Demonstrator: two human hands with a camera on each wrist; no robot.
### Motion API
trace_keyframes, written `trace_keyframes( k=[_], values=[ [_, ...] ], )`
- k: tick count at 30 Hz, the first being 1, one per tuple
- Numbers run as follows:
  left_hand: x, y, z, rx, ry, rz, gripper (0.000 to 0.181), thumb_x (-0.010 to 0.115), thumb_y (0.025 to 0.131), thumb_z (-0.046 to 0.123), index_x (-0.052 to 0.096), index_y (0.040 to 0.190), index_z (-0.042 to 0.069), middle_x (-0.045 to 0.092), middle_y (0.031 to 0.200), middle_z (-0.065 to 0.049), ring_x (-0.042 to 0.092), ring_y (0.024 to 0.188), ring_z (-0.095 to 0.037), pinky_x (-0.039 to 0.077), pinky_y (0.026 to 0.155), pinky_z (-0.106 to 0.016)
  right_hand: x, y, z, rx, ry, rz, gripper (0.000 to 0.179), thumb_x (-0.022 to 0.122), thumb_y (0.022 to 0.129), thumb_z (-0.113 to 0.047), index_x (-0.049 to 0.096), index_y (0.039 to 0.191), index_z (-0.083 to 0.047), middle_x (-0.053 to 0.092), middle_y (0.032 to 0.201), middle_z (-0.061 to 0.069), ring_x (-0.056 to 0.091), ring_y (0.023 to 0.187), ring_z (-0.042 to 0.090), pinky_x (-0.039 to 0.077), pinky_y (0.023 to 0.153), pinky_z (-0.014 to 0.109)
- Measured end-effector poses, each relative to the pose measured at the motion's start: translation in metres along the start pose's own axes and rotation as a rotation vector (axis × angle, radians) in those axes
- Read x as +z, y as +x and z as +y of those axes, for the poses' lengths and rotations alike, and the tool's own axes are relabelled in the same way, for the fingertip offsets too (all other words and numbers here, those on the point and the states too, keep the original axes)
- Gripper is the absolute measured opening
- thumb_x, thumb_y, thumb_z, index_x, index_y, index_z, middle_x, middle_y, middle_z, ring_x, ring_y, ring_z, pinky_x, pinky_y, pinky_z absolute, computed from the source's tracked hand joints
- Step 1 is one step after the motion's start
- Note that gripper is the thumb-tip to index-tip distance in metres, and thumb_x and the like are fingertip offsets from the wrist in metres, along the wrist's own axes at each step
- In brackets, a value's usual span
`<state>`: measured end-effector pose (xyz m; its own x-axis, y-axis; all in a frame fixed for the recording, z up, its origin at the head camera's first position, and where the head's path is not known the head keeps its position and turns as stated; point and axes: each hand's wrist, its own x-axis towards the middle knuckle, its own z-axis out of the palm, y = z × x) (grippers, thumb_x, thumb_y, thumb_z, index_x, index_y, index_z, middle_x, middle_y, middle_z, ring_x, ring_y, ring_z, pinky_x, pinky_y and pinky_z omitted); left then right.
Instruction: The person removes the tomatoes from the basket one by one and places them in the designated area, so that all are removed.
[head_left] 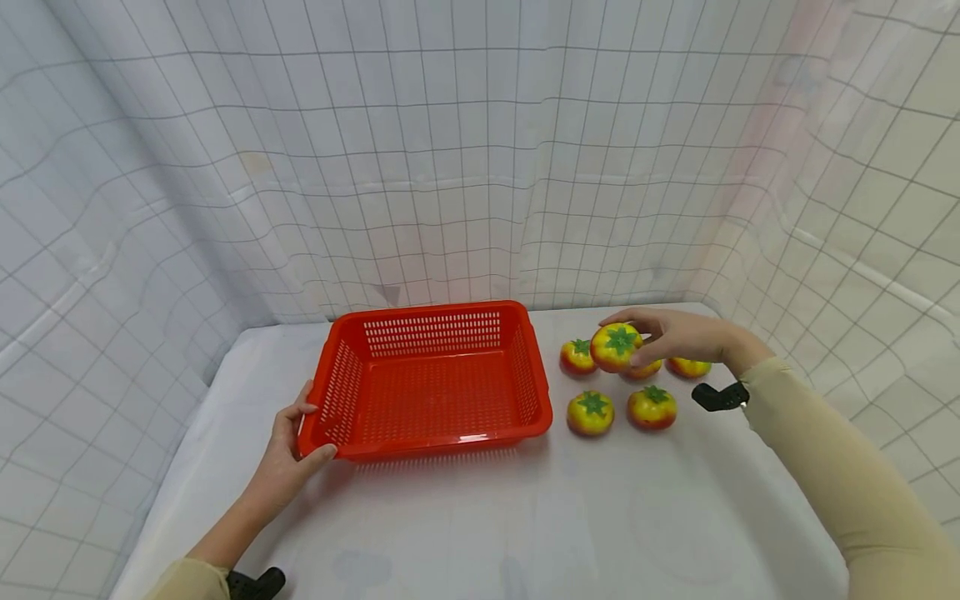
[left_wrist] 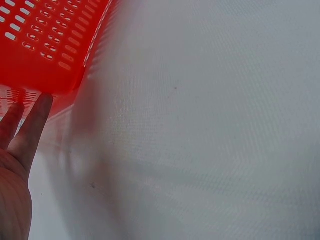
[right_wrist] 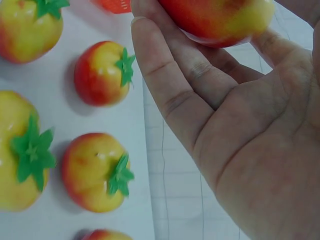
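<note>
My right hand (head_left: 675, 333) holds a red-and-yellow tomato (head_left: 613, 348) with a green star-shaped top between thumb and fingers, raised over the others. In the right wrist view, the held tomato (right_wrist: 215, 17) shows only its lower side, at the top. Several similar tomatoes (head_left: 590, 414) lie on the white table around and below this hand, one partly covered by it. To their left stands a red plastic basket (head_left: 442, 448) with slotted walls and a bare floor. My left hand (head_left: 288, 458) grips its front left corner, thumb at the front rim and fingers along the left side.
A white cloth covers the table (head_left: 465, 525). White curtains with a dark grid pattern (head_left: 450, 167) hang close behind the table and along both sides. The basket's right wall is near the closest tomatoes.
</note>
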<state>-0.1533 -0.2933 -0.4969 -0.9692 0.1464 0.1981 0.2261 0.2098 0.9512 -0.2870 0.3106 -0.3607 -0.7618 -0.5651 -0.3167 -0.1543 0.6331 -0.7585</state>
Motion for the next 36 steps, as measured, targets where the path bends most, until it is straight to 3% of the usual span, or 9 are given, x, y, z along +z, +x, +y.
trace_keyframes(
  k=[8, 14, 21, 25, 31, 36],
  values=[
    [0.001, 0.0, 0.002, -0.007, 0.004, -0.002, 0.061, 0.064, 0.096, -0.002, 0.024, 0.141, 0.009, -0.001, 0.173, 0.0, 0.034, 0.135, 0.001, 0.054, 0.088, -0.018, 0.001, -0.024, 0.027, 0.008, 0.097, 0.028, 0.063, 0.074, 0.092, -0.027, 0.048, 0.149, -0.037, 0.044, 0.154, 0.001, 0.035, 0.142, 0.036, 0.034, 0.112, 0.062],
    [0.001, 0.0, 0.001, -0.011, -0.011, 0.0, 0.062, 0.064, 0.096, -0.003, 0.024, 0.141, 0.009, -0.002, 0.173, -0.001, 0.032, 0.135, 0.005, 0.053, 0.088, -0.018, 0.003, -0.039, 0.044, 0.003, 0.137, 0.052, 0.063, 0.072, 0.094, -0.025, 0.046, 0.151, -0.032, 0.044, 0.154, 0.004, 0.046, 0.133, 0.034, 0.046, 0.103, 0.047],
    [0.001, 0.002, 0.001, -0.005, -0.03, 0.0, 0.061, 0.063, 0.096, -0.004, 0.024, 0.141, 0.009, -0.003, 0.173, -0.002, 0.031, 0.136, 0.005, 0.052, 0.089, -0.018, 0.004, -0.056, 0.065, -0.01, 0.198, 0.083, 0.065, 0.07, 0.096, -0.02, 0.041, 0.154, -0.022, 0.04, 0.156, 0.011, 0.056, 0.128, 0.028, 0.05, 0.101, 0.033],
    [0.001, 0.002, 0.001, -0.007, -0.032, 0.0, 0.061, 0.063, 0.096, -0.004, 0.024, 0.141, 0.009, -0.003, 0.173, -0.001, 0.033, 0.135, 0.003, 0.053, 0.089, -0.018, 0.005, -0.066, 0.076, -0.012, 0.244, 0.092, 0.065, 0.067, 0.097, -0.015, 0.037, 0.155, -0.016, 0.036, 0.157, 0.017, 0.06, 0.124, 0.029, 0.052, 0.099, 0.032],
    [0.001, 0.001, 0.002, -0.017, -0.035, -0.002, 0.062, 0.063, 0.096, -0.003, 0.024, 0.142, 0.01, -0.003, 0.173, 0.0, 0.035, 0.134, 0.001, 0.054, 0.088, -0.019, 0.007, -0.082, 0.091, -0.028, 0.33, 0.104, 0.063, 0.062, 0.099, -0.008, 0.034, 0.155, -0.008, 0.042, 0.149, 0.013, 0.062, 0.119, 0.031, 0.054, 0.099, 0.036],
    [0.001, 0.001, 0.001, -0.017, -0.039, -0.003, 0.061, 0.063, 0.097, -0.003, 0.024, 0.141, 0.011, -0.003, 0.173, 0.0, 0.035, 0.134, 0.0, 0.054, 0.088, -0.019, 0.011, -0.09, 0.099, 0.013, 0.363, 0.118, 0.064, 0.063, 0.099, -0.01, 0.031, 0.154, -0.007, 0.036, 0.149, 0.019, 0.062, 0.117, 0.03, 0.054, 0.098, 0.034]
  ],
)
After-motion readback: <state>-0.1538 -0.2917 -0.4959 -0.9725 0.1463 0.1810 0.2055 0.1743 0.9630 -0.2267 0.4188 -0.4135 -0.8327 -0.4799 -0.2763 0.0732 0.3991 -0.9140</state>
